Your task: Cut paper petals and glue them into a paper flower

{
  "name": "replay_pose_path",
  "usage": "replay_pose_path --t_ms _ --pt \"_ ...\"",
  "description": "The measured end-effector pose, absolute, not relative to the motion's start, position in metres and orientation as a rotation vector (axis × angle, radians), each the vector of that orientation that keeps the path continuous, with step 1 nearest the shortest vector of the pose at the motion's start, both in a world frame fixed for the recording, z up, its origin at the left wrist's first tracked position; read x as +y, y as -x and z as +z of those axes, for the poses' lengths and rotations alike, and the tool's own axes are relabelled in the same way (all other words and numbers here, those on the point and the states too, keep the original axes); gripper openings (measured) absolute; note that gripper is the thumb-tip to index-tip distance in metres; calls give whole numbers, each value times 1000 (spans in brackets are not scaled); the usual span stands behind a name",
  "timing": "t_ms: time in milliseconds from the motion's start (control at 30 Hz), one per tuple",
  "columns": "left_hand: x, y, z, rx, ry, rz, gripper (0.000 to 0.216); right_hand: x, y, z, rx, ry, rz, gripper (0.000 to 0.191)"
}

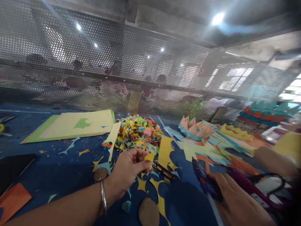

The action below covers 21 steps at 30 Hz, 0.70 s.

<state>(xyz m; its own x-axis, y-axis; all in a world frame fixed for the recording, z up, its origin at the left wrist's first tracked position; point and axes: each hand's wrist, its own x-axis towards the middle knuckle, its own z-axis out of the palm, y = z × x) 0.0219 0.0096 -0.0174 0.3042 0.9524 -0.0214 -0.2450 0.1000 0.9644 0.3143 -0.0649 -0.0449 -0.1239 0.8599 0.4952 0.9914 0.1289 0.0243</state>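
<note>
My left hand (pixel 131 169), with a silver bangle at the wrist, pinches a small yellow paper piece (pixel 149 157) between thumb and fingers. Just past its fingertips lies a slim dark-brown slotted object (pixel 166 172) whose kind I cannot make out. At lower right, my right hand (pixel 237 201) is closed around dark blue-purple scissors (pixel 204 179); they are blurred and point away from me. A yellow sheet with scalloped cut-outs (pixel 165 150) lies beyond my left hand. Yellow paper offcuts (pixel 141 184) and a brown rounded lump (pixel 149 212) lie below it.
A heap of colourful paper scraps (pixel 138 131) sits mid-table. Stacked paper sheets (pixel 87 122) are at left, beside a dark flat object (pixel 14 169). Folded peach paper (pixel 196 127) stands at right. Another person's blurred hand (pixel 275 160) is at far right. A perforated metal screen (pixel 105 62) closes off the back.
</note>
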Motion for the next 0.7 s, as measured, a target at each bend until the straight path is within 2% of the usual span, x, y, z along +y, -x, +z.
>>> replay_pose_path --t_ms 133,267,367,500,700 --pt "8 -23 -19 798 -1062 1055 20 -60 -333 -69 -2178 1810 -514 38" --pt "9 -23 -18 805 -1033 1041 20 -64 -331 -57 -2273 1770 -389 42" --pt "9 -22 -17 814 -1043 1016 22 -65 -303 -24 -2262 1720 -272 36" --pt "8 -23 -18 785 -1091 991 23 -53 -245 18 -2286 1616 103 25" --pt "6 -24 -18 801 -1162 954 26 -22 -195 26 -2292 1418 198 12"
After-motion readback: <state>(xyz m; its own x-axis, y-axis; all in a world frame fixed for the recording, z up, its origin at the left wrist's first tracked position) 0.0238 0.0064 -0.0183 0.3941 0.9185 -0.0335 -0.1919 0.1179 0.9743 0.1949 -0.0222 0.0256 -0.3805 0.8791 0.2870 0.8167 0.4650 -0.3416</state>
